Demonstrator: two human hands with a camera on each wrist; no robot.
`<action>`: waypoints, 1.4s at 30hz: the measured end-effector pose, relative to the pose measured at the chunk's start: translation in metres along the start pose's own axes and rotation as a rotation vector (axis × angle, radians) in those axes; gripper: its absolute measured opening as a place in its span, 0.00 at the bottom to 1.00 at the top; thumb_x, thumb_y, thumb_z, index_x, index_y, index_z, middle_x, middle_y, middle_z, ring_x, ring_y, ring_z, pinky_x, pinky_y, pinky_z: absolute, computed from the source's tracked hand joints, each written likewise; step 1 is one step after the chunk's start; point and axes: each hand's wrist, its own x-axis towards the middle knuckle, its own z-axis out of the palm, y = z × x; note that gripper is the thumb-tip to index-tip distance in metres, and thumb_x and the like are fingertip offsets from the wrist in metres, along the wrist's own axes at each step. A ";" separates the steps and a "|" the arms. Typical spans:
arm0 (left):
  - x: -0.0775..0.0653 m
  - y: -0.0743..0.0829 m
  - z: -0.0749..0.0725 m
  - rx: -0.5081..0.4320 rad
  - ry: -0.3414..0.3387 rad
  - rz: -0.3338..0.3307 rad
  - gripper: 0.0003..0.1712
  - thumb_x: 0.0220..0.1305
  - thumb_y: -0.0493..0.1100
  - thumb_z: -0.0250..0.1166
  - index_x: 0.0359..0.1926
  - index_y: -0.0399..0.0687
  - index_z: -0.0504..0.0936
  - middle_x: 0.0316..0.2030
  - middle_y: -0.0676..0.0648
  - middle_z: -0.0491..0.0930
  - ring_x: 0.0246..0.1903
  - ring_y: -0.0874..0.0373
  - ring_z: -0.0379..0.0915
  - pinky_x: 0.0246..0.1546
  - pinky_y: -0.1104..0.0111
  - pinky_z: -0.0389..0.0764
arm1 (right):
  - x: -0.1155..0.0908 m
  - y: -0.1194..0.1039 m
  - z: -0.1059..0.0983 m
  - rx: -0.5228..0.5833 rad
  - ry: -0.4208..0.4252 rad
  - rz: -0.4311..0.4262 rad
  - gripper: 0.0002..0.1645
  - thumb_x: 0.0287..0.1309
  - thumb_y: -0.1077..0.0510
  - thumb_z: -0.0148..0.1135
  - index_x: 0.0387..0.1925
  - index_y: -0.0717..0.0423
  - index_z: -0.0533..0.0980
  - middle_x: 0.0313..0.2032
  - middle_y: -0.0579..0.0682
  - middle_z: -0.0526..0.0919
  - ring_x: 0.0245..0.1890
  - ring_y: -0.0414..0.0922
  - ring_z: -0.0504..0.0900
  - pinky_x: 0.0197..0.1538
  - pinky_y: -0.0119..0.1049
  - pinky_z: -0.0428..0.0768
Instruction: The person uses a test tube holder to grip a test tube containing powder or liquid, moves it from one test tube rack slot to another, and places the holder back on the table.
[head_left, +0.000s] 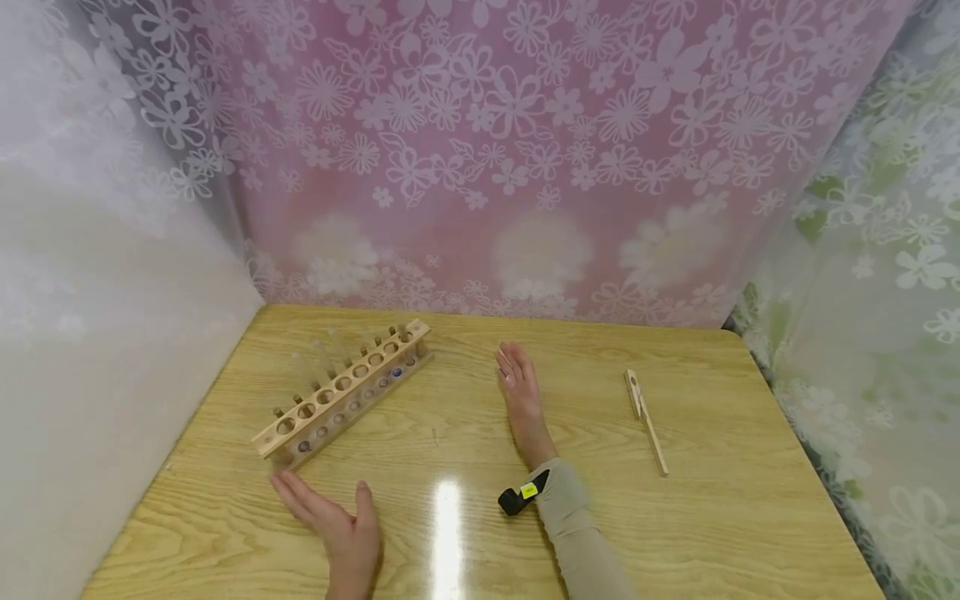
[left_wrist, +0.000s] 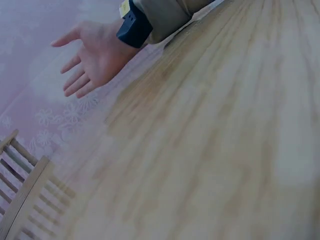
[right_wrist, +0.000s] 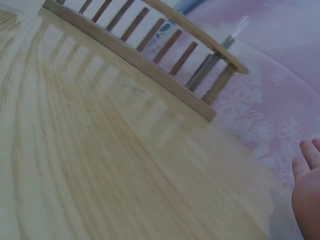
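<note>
The wooden rack stands upright on the surface, bearing clear tubes. The left hand, just beside its near end, and right hand are extended, empty. The clamp lies unheld. Judgement: rack placed; whether handling is pending or finished cannot be determined.

A white glare streaks the brightly lit table, while both wrist views look dimmer and softer.

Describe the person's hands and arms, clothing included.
The left hand and right hand are ungloved. The right sleeve is creased and pale grey-beige, with a small black device bearing a yellow label at the wrist. No left sleeve shows.
</note>
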 end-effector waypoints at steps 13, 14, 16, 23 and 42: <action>0.015 -0.006 -0.007 -0.056 -0.031 -0.294 0.56 0.64 0.30 0.57 0.75 0.35 0.22 0.73 0.33 0.17 0.73 0.52 0.11 0.72 0.63 0.23 | 0.026 0.041 0.034 0.165 -0.108 0.064 0.35 0.73 0.70 0.35 0.74 0.74 0.37 0.74 0.73 0.35 0.76 0.63 0.37 0.76 0.52 0.36; 0.017 -0.006 -0.008 -0.053 -0.030 -0.312 0.56 0.65 0.31 0.56 0.75 0.36 0.22 0.73 0.33 0.17 0.73 0.52 0.12 0.72 0.62 0.23 | 0.028 0.043 0.037 0.171 -0.101 0.080 0.35 0.73 0.70 0.35 0.74 0.74 0.37 0.75 0.72 0.35 0.76 0.63 0.37 0.76 0.51 0.36; 0.020 -0.006 -0.009 -0.054 -0.026 -0.359 0.55 0.66 0.33 0.56 0.76 0.38 0.22 0.74 0.35 0.18 0.73 0.52 0.13 0.72 0.61 0.24 | 0.032 0.045 0.042 0.154 -0.102 0.108 0.34 0.74 0.71 0.34 0.75 0.74 0.36 0.75 0.71 0.36 0.76 0.62 0.37 0.76 0.50 0.36; 0.025 -0.007 -0.010 -0.153 -0.040 -0.480 0.54 0.67 0.32 0.55 0.77 0.46 0.24 0.77 0.42 0.23 0.74 0.57 0.18 0.71 0.69 0.24 | 0.043 0.048 0.059 -0.055 -0.184 0.215 0.33 0.75 0.70 0.33 0.75 0.72 0.39 0.76 0.68 0.40 0.76 0.61 0.40 0.76 0.50 0.42; 0.033 -0.009 -0.005 -0.159 -0.026 -0.522 0.50 0.69 0.34 0.52 0.78 0.45 0.28 0.78 0.43 0.27 0.74 0.62 0.24 0.71 0.73 0.30 | 0.061 0.058 0.053 -0.314 -0.311 0.402 0.40 0.75 0.57 0.49 0.78 0.59 0.43 0.78 0.55 0.45 0.77 0.52 0.45 0.76 0.48 0.50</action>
